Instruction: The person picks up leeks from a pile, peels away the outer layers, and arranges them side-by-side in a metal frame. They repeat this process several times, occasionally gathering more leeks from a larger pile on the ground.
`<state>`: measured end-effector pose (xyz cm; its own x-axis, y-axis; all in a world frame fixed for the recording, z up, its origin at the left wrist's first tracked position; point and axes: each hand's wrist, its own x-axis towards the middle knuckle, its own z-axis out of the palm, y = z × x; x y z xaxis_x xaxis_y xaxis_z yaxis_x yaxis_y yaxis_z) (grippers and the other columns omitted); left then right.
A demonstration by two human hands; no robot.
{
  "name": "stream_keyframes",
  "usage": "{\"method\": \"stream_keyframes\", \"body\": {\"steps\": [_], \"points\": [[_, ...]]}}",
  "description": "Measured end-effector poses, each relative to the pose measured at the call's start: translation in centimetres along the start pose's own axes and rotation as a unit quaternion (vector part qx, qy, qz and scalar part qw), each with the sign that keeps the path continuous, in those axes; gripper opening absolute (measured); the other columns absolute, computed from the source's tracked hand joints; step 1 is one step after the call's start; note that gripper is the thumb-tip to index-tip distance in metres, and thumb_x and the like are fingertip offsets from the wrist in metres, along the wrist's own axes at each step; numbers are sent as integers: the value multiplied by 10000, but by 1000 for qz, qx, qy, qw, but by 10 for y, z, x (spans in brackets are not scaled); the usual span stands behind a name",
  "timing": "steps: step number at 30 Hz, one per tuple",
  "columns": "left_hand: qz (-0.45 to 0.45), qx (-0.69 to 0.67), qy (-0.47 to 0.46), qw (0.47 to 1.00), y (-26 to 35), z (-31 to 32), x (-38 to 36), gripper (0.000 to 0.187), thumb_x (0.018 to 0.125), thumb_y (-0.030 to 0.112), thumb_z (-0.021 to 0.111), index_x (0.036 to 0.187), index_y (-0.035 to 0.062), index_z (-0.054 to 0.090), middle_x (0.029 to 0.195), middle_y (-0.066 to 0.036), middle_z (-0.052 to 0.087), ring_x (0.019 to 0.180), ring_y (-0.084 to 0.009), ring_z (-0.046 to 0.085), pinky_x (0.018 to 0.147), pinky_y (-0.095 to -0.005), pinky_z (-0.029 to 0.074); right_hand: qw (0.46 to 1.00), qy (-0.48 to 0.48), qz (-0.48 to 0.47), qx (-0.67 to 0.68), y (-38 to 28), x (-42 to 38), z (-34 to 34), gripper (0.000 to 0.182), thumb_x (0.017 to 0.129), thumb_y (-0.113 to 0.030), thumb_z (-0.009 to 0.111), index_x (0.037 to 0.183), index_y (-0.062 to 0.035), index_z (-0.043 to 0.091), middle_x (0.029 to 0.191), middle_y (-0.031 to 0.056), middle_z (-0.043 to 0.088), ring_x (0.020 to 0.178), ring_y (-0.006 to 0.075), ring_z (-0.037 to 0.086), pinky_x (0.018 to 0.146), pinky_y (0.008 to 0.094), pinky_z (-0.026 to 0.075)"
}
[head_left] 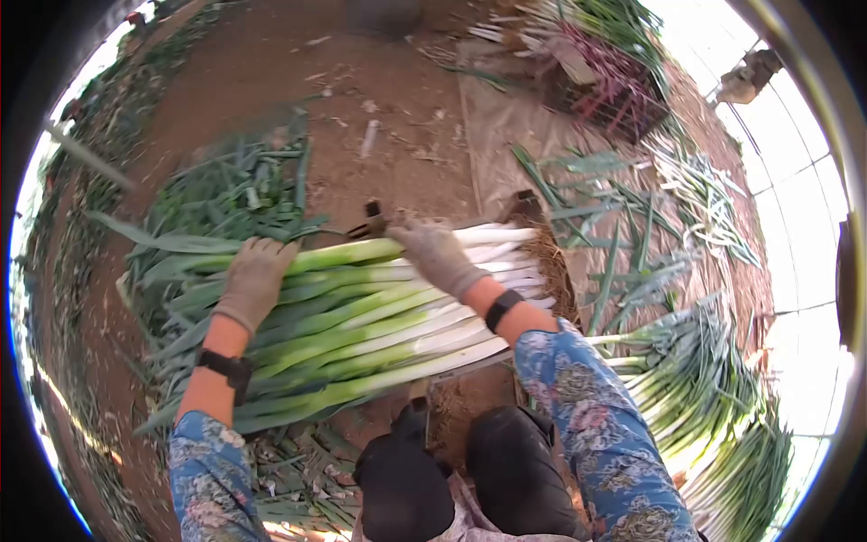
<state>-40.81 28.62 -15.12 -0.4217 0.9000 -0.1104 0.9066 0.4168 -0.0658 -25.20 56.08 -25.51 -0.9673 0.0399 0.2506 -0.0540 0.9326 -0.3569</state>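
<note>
Blue with pink flowers on the sleeves. White shading to green and blue-green along the stalks. Black on both wristbands.

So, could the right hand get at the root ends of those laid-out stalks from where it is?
Probably yes: the right hand is on the stalks, and only their white parts lie between it and the root ends.

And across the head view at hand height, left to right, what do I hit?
Left gloved hand → right gloved hand → brown root ends → pale loose strips.
</note>
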Motion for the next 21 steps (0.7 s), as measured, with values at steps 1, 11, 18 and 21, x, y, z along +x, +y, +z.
{"method": "stream_keyframes", "body": {"steps": [1,11,18,21], "points": [[-1,-44,-20,999,-6,5,4,451,797,3,571,1243,44,620,1124,-159,634,1128,-343,573,1051,-442,423,999,-18,1,-33,4,2,10,349,863,-170,656,1209,-146,620,1136,105,634,1054,309,632,877,471,482],[19,-183,-118,976,-25,29,16,362,971,167,545,1308,42,587,1190,-192,621,1109,-376,564,992,-451,441,938,-176,-6,-298,90,-13,-30,205,890,-182,605,1089,-154,649,897,35,716,909,261,698,776,445,524],[53,-186,-157,969,-34,51,30,350,960,119,526,1280,-6,591,1213,-180,586,1107,-371,537,990,-441,426,974,-123,-2,-189,124,-30,-21,110,904,-166,575,950,-163,674,876,55,708,776,248,729,589,381,579],[165,-104,-130,972,-41,74,38,337,946,115,540,1254,-3,609,1222,-163,567,1108,-356,535,989,-431,428,962,-140,15,-232,127,-34,-23,112,906,-163,576,968,-157,669,887,67,701,768,254,733,580,383,578]]}}
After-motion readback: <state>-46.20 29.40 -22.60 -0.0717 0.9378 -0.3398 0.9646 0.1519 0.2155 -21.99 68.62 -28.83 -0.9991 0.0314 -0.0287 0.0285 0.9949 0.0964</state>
